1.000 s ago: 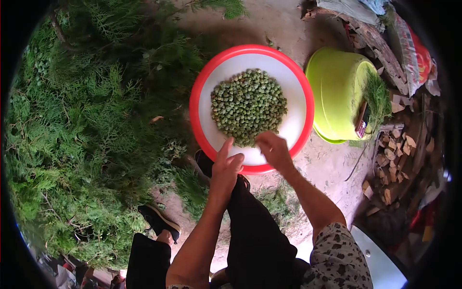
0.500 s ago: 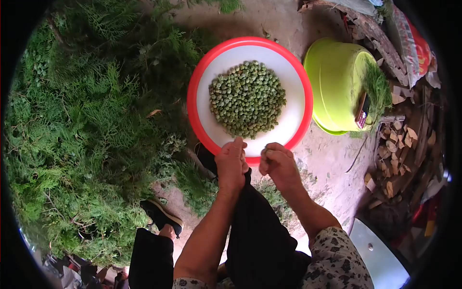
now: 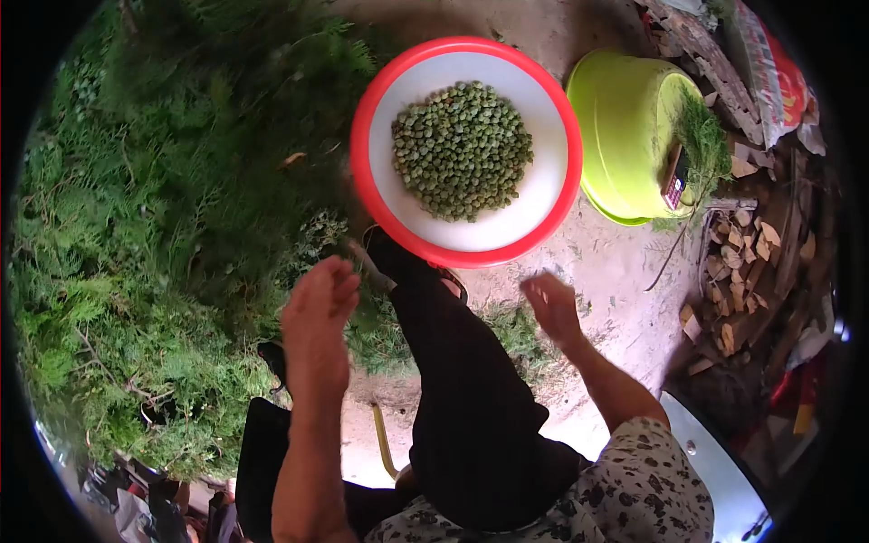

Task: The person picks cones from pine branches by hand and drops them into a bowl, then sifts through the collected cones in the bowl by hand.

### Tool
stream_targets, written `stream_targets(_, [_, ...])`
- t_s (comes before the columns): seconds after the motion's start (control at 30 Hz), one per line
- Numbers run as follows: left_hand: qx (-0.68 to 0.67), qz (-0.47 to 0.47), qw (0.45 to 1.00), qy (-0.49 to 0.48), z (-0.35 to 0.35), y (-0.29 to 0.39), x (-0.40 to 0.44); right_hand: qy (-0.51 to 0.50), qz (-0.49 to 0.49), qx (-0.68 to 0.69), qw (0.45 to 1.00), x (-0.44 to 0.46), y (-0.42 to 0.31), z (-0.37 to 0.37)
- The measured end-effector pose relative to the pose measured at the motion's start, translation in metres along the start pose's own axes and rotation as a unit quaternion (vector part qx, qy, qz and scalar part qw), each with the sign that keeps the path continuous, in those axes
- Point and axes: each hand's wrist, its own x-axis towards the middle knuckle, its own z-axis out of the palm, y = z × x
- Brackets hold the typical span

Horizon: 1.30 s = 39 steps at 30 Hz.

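My left hand (image 3: 319,308) is raised over the edge of the cut evergreen branches (image 3: 172,271). Its fingers are loosely bent and apart, slightly blurred, and nothing shows in them. Below the basin's right side, my right hand (image 3: 552,303) hangs in the air with loosely stretched fingers, also a little blurred; I see nothing in it. Beyond both hands stands a white basin with a red rim (image 3: 366,172). A heap of small green cones (image 3: 462,149) lies in the middle of it.
A lime-green tub (image 3: 625,136) stands upside down right of the basin, with a phone-like object (image 3: 675,181) and a green sprig (image 3: 701,136) on it. Chopped firewood (image 3: 742,262) is piled at the right. My black-trousered leg (image 3: 471,389) extends toward the basin.
My hands have moved apart from the basin's near rim. The left went left toward the branches, the right slightly right and down. The basin now appears higher in view.
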Motion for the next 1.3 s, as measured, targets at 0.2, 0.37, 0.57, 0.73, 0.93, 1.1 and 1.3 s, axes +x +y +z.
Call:
stream_targets(0.2, [-0.033,0.074,0.992,0.092,-0.088,0.053,-0.087,0.014,-0.086,0.023,0.996,0.106,-0.024,0.046])
stream_targets(0.37, [-0.099,0.127,0.970,0.182,-0.143,0.071,-0.103,-0.161,-0.228,-0.028,0.960,0.147,-0.107,0.098])
stream_targets(0.57, [-0.230,0.146,0.947,0.172,-0.171,0.075,-0.105,-0.322,-0.427,-0.209,0.819,0.179,-0.152,0.160])
stream_targets(0.73, [-0.242,0.188,0.940,0.146,-0.190,0.078,-0.117,-0.543,-0.217,-0.400,0.706,0.120,-0.164,0.200])
stream_targets(0.93, [-0.303,0.185,0.930,0.093,-0.211,0.069,-0.138,-0.367,-0.100,-0.402,0.832,-0.002,-0.036,0.234])
stream_targets(1.1, [-0.318,0.194,0.925,0.069,-0.217,0.066,-0.147,-0.340,0.130,-0.094,0.927,-0.034,0.032,0.247])
stream_targets(1.3, [-0.321,0.227,0.916,0.078,-0.209,0.072,-0.160,-0.266,0.290,0.209,0.895,-0.018,-0.089,0.202])
